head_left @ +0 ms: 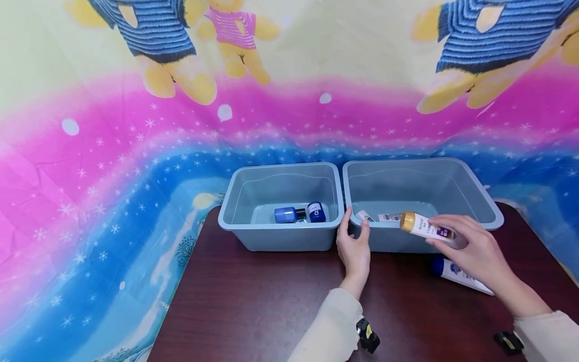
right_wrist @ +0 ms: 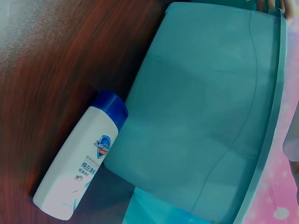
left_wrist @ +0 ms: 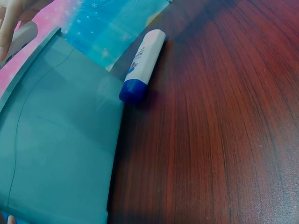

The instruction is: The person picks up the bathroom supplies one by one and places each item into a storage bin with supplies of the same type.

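My right hand [head_left: 475, 246] holds a white bottle with a gold cap [head_left: 425, 226] over the front rim of the right grey-blue bin [head_left: 384, 241]. The bottle is tilted, its cap pointing left. At that bin's front left corner, my left hand [head_left: 354, 254] grips the rim with its thumb and fingers. Inside the right bin lie a small white item [head_left: 364, 216] and a white item with a printed label [head_left: 390, 217], both partly hidden by the front wall. A white bottle with a blue cap [right_wrist: 84, 158] lies on the table, its cap close to the bin's base.
The left grey-blue bin [head_left: 280, 239] stands beside the right one and holds a blue bottle with a black cap [head_left: 285, 215] and a dark blue container [head_left: 316, 211]. Both bins stand at the back of the dark wooden table [head_left: 253, 301], before a patterned cloth [head_left: 294, 120].
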`<act>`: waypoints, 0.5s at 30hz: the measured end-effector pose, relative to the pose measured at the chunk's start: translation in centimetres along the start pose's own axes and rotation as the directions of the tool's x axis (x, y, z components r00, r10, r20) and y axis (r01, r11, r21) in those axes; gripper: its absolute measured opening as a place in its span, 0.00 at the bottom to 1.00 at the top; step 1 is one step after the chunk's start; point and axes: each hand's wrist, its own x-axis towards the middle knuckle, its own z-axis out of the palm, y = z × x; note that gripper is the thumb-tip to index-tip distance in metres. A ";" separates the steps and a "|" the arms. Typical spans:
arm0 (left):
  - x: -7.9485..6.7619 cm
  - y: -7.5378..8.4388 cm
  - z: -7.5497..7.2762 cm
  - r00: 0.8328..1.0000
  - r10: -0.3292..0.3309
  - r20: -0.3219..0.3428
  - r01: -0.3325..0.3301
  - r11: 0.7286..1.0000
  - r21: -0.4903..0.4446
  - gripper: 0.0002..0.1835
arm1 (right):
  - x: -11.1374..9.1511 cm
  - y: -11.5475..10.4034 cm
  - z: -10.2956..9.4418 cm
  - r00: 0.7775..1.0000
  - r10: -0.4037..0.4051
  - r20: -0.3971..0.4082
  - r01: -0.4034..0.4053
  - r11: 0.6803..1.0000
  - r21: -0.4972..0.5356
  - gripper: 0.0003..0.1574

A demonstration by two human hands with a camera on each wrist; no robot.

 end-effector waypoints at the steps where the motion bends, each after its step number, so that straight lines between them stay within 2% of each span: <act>1: 0.0 0.0 0.0 1.000 0.001 0.002 -0.001 1.000 0.001 0.24 | 0.1 0.0 0.0 1.000 0.005 0.006 -0.005 1.000 0.003 0.38; 15: 0.0 -0.1 0.0 1.000 -0.013 0.002 0.013 1.000 0.014 0.24 | 1.3 -0.1 -0.5 0.998 0.042 0.053 -0.042 0.999 -0.002 0.37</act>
